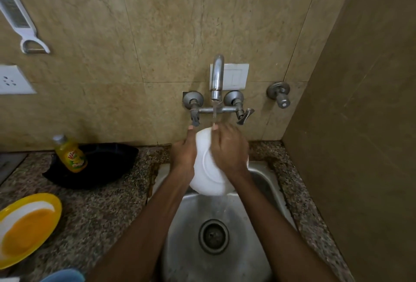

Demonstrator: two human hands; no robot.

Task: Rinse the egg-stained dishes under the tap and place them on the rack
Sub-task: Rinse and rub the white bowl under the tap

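Water runs in a thin stream off the tap point(217, 77) at twelve o'clock, and the white bowl point(211, 169) sits right under it, dead centre, held above the sink point(189, 214) and tipped so its underside and foot ring face us. Left hand point(183, 155) has the rim at the bowl's nine o'clock, fingers wrapped round the edge: that's a proper grip. Right hand point(229, 149) is draped over the back from three o'clock, fingertips up at the top rim in the stream. It's blurred, so I can't tell whether it's clamping or just rubbing.

How will it handle? It looks like a light, rigid bowl, plastic or melamine perhaps, and it's wet all over, so slippery. I'd judge the rim the place to take it, thumb inside and fingers outside, at two opposite points; the smooth curved wall offers nothing. A drop into that steel basin could mean a chip.

Now the count: one bowl in hand. Down at eight o'clock on the counter point(101, 214), one yellow plate point(51, 205) carries one white dish point(24, 208) pooled with yellow egg, so two pieces to go, by my reckoning. One soap bottle point(71, 154) at nine o'clock stands against one black tray point(108, 164). One spout, two lever handles point(195, 118), one separate valve point(279, 93) at three o'clock. One drain point(213, 236) at six. No rack in view.
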